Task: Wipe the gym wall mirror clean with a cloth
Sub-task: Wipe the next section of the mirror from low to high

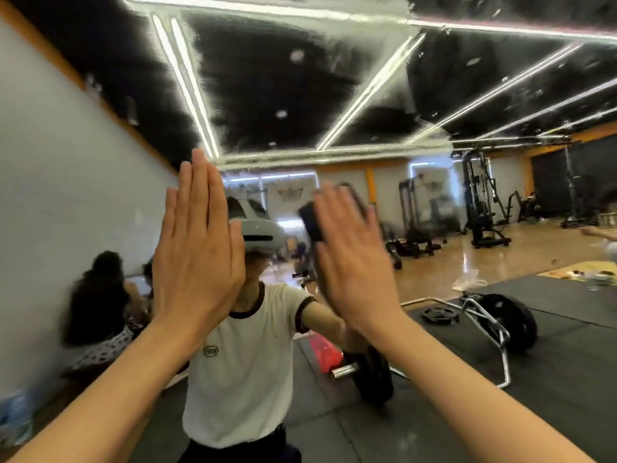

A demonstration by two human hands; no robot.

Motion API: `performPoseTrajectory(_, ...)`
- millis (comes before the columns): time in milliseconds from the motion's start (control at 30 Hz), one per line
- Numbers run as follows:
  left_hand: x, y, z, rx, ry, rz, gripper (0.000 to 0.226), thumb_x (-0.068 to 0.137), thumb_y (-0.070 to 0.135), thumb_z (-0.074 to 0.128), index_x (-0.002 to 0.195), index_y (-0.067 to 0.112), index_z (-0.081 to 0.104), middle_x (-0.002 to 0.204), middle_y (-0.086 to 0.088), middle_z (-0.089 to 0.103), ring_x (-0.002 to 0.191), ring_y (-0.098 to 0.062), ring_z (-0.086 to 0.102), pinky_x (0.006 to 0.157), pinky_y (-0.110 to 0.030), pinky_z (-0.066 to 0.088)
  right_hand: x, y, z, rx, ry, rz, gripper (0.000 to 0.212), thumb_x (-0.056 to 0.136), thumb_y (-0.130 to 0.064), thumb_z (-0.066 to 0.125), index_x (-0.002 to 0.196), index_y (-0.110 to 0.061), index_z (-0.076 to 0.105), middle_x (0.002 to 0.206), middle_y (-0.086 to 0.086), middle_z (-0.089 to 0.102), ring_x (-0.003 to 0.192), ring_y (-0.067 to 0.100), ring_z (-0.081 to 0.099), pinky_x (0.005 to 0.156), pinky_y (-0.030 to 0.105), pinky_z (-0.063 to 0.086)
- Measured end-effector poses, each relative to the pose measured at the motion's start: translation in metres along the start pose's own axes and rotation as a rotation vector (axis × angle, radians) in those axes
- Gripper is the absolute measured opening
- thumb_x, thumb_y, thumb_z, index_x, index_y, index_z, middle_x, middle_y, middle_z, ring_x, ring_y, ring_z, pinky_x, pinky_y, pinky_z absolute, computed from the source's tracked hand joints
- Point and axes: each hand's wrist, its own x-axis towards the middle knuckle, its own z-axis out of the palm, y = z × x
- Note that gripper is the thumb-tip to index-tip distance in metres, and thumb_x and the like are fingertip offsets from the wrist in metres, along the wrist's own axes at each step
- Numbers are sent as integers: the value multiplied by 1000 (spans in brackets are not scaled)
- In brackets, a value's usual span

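Two bare forearms reach up from the bottom corners toward a wall mirror (pixel 334 95) that fills the view. On the left, the left hand (pixel 197 252) is raised flat, its fingers (pixel 200 192) straight and pressed together, palm toward the glass and holding nothing. To its right, the right hand (pixel 350 259) is blurred; its fingers lie straight and flat over a dark cloth (pixel 312 220), pressing it against the mirror, with the cloth's edge showing at the fingertips. Upper parts of the glass look smeared and streaky, breaking up the reflected ceiling light strips (pixel 187 85).

Reflected between the hands is the person in a white T-shirt (pixel 240 355) with dark trim, wearing a head-mounted camera (pixel 257 228). Far left in the reflection, another person with dark hair (pixel 96 295) sits near a pale wall. At right, a barbell with a dark weight plate (pixel 374 375), a chrome hex bar (pixel 500 335) on black floor mats, and far weight machines (pixel 480 202) on a wooden floor appear.
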Motion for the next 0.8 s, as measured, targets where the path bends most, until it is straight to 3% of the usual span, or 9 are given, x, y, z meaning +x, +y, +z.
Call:
performPoseTrajectory(133,-1,1,1,-1,9,1,64,105,24,26,160,0,4,169,-14,-4,157,-23,-6,126,-31,-9,-32,67,-17,-30,145,486,57,107,-27,23,160,-9,13,168,6,11,156,19,5,126,46,0)
performPoseTrajectory(233,-1,0,2,6,0,6,64,104,23,26,160,0,3,169,-15,-4,157,-24,-5,126,-32,-9,-18,26,-6,-31,258,743,58,105,-23,25,159,-5,16,167,9,13,155,25,9,125,49,1)
performPoseTrajectory(300,-1,0,2,3,-6,2,65,104,23,26,160,0,3,169,-15,-5,157,-24,-6,125,-31,-10,-9,-24,8,-17,209,612,59,101,-16,36,157,-5,22,166,10,18,153,29,15,124,44,1)
performPoseTrajectory(367,-1,1,1,-16,-1,15,65,104,23,26,160,0,3,169,-15,-5,156,-22,-7,125,-29,-11,-14,-61,18,1,89,230,63,100,-10,48,157,-7,22,166,9,18,154,26,12,126,42,0)
performPoseTrajectory(467,-4,-7,-2,-76,-42,44,65,105,27,23,161,3,0,169,-10,-10,156,-18,-11,124,-28,-13,-23,-27,8,-11,-24,-67,59,102,-20,41,156,-10,22,165,5,18,155,18,8,126,37,0)
performPoseTrajectory(600,-40,-57,-6,-62,-116,68,67,104,35,20,162,8,2,170,-9,-8,157,-27,-5,125,-57,7,-55,57,-24,-23,-9,254,62,101,-23,31,159,-16,11,166,-1,9,155,12,1,126,35,-4)
performPoseTrajectory(700,-75,-90,-20,-43,-130,30,67,103,34,22,162,12,1,170,-4,-7,157,-24,-5,127,-47,-2,-72,74,-27,-32,128,545,58,105,-22,26,159,-6,12,167,5,8,155,20,4,125,52,3)
performPoseTrajectory(767,-82,-96,-22,-42,-133,26,67,104,37,20,162,12,-1,170,-7,-7,157,-28,-3,125,-56,3,-61,41,-14,-2,230,694,57,106,-19,28,158,-2,15,167,11,11,154,26,7,124,54,2)
performPoseTrajectory(800,-84,-95,-21,-41,-147,19,68,104,37,21,162,12,-2,170,-7,-7,157,-29,-3,125,-59,6,-58,18,-7,16,231,667,56,106,-20,28,158,-1,16,166,12,12,154,26,8,125,50,0)
